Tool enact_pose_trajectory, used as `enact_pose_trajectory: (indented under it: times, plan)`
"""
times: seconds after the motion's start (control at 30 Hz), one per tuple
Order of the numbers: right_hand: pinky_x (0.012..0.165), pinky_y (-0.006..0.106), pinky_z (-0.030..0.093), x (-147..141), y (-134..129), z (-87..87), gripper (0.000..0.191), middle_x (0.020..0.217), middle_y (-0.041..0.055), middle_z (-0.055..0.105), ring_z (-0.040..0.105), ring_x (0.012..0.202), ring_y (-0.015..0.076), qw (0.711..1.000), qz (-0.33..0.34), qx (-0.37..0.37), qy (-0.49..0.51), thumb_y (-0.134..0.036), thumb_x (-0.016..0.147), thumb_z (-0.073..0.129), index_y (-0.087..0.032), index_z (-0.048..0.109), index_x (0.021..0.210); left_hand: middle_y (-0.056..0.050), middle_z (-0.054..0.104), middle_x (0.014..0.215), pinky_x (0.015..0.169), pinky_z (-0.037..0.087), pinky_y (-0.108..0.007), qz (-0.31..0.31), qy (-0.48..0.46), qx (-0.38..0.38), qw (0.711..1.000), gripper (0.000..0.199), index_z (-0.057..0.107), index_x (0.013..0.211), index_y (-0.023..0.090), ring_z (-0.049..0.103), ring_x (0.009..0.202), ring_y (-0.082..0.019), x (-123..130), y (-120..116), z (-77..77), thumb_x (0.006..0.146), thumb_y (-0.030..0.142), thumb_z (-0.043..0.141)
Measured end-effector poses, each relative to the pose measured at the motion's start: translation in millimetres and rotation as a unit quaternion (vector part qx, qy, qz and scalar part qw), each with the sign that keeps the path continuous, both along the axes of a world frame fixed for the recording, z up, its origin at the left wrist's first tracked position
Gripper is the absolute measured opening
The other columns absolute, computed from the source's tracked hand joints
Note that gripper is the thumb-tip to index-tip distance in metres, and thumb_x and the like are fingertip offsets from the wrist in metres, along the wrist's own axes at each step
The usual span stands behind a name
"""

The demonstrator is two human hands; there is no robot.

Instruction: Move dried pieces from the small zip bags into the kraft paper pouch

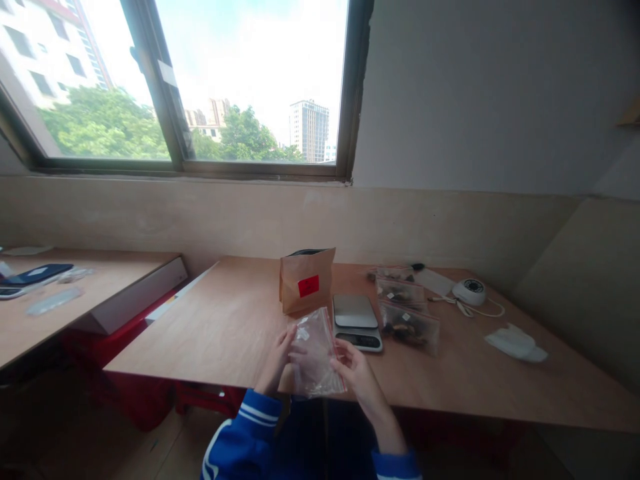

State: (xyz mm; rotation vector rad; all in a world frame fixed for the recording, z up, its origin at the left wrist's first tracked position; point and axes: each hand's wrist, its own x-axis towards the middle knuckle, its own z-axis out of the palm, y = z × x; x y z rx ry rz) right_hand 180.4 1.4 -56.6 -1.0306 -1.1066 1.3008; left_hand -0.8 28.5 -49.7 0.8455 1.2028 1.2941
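Note:
A clear zip-lock bag (315,363) with a red-edged seal is held up between my two hands over the table's front edge. My left hand (277,357) grips its left side, with some fingers showing through the plastic. On the right side, my right hand (356,368) pinches the bag near its red-lined edge. I see nothing inside the bag except a small white label near its top. Just behind it stands a brown paper bag (295,280) with a red label and an open top. A kitchen scale (356,312) with a metal plate lies to the right.
Several filled zip-lock bags (417,327) with dark contents lie right of the scale. Farther right are a white round device (469,291) with a cable and a crumpled white plastic item (516,343). A second table (115,280) stands at left, beyond a gap.

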Motion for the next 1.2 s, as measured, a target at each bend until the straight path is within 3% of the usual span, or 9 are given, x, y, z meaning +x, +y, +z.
enact_pose_trajectory:
  times: [0.2, 0.43, 0.53, 0.67, 0.77, 0.87, 0.93, 1.1, 1.2]
  plan:
    - [0.068, 0.031, 0.052, -8, -3, 0.7, 0.044, 0.093, 0.0054, 0.069, 0.062, 0.075, 0.0186, 1.0, 0.009, 0.001, 0.006, -0.029, 0.069, 0.071, -0.018, 0.062, 0.11, 0.004, 0.057, 0.065, 0.034, 0.02, -0.017, 0.031, 0.084, 0.104, 0.991, 0.041, 0.059, 0.09, 0.016, 0.031, 0.036, -0.002, 0, 25, 11.7, 0.071, 0.051, 0.067]
    - [0.078, 0.036, 0.053, -6, 5, -19.6, 0.049, 0.097, 0.0072, 0.069, 0.066, 0.085, 0.0218, 0.999, -0.033, -0.009, 0.039, -0.037, 0.066, 0.076, -0.019, 0.061, 0.109, -0.006, 0.062, 0.097, 0.059, 0.048, -0.024, -0.06, 0.096, 0.038, 0.993, 0.053, 0.052, 0.115, 0.019, 0.062, 0.074, -0.015, -8, 10, 10.0, 0.073, 0.05, 0.064]
    - [0.084, 0.038, 0.052, 16, 13, -25.8, 0.048, 0.104, 0.0094, 0.068, 0.065, 0.093, 0.0232, 0.999, -0.039, 0.02, -0.015, -0.044, 0.071, 0.071, -0.02, 0.062, 0.111, -0.003, 0.06, 0.092, 0.054, 0.046, -0.024, -0.084, 0.114, 0.05, 0.989, 0.061, 0.045, 0.122, 0.021, 0.06, 0.069, -0.015, -18, 0, -0.4, 0.071, 0.045, 0.067]
    - [0.087, 0.042, 0.049, 89, 45, -21.8, 0.039, 0.111, 0.0122, 0.065, 0.061, 0.101, 0.026, 0.961, -0.17, 0.119, -0.181, -0.048, 0.08, 0.057, -0.019, 0.063, 0.105, -0.008, 0.061, 0.098, 0.049, 0.045, -0.026, -0.047, 0.209, 0.068, 0.975, 0.064, 0.037, 0.126, 0.02, 0.061, 0.064, -0.016, -62, -2, -6.1, 0.075, 0.052, 0.057]
    - [0.094, 0.047, 0.043, 159, 80, -12.6, 0.031, 0.106, 0.0142, 0.065, 0.058, 0.105, 0.0285, 0.869, -0.253, 0.188, -0.382, -0.037, 0.085, 0.046, -0.017, 0.064, 0.1, -0.011, 0.063, 0.099, 0.06, 0.051, -0.035, -0.004, 0.36, 0.058, 0.931, 0.058, 0.042, 0.124, 0.018, 0.064, 0.074, -0.022, -105, 4, -6.4, 0.079, 0.054, 0.047]
    - [0.094, 0.044, 0.042, 209, 108, -6.8, 0.029, 0.106, 0.0165, 0.067, 0.059, 0.104, 0.0288, 0.776, -0.245, 0.151, -0.561, -0.022, 0.083, 0.043, -0.014, 0.064, 0.1, -0.018, 0.06, 0.109, 0.084, 0.048, -0.048, 0.091, 0.55, 0.095, 0.825, 0.052, 0.054, 0.117, 0.014, 0.06, 0.1, -0.034, -125, 9, -7.8, 0.079, 0.05, 0.043]
    - [0.09, 0.042, 0.043, 225, 119, -7.3, 0.027, 0.103, 0.0153, 0.069, 0.062, 0.099, 0.0285, 0.744, -0.223, 0.112, -0.62, -0.018, 0.081, 0.045, -0.015, 0.066, 0.098, -0.02, 0.055, 0.119, 0.09, 0.044, -0.05, 0.098, 0.621, 0.1, 0.771, 0.051, 0.057, 0.118, 0.015, 0.056, 0.108, -0.036, -120, 9, -10.2, 0.082, 0.047, 0.041]
    - [0.078, 0.044, 0.045, 236, 119, -15.6, 0.02, 0.095, 0.0145, 0.071, 0.064, 0.093, 0.0327, 0.724, -0.238, 0.057, -0.645, -0.021, 0.075, 0.055, -0.017, 0.069, 0.088, -0.016, 0.053, 0.131, 0.093, 0.042, -0.049, -0.036, 0.667, 0.035, 0.743, 0.049, 0.054, 0.126, 0.021, 0.052, 0.119, -0.033, -88, 2, -19.5, 0.083, 0.041, 0.044]
    - [0.071, 0.036, 0.047, 242, 109, -11.3, 0.011, 0.08, 0.0088, 0.072, 0.067, 0.081, 0.0277, 0.755, -0.245, 0.071, -0.605, -0.024, 0.072, 0.059, -0.02, 0.069, 0.074, -0.012, 0.051, 0.138, 0.105, 0.027, -0.053, -0.089, 0.671, 0.003, 0.736, 0.047, 0.054, 0.126, 0.026, 0.045, 0.128, -0.03, -90, 4, -21.8, 0.081, 0.035, 0.046]
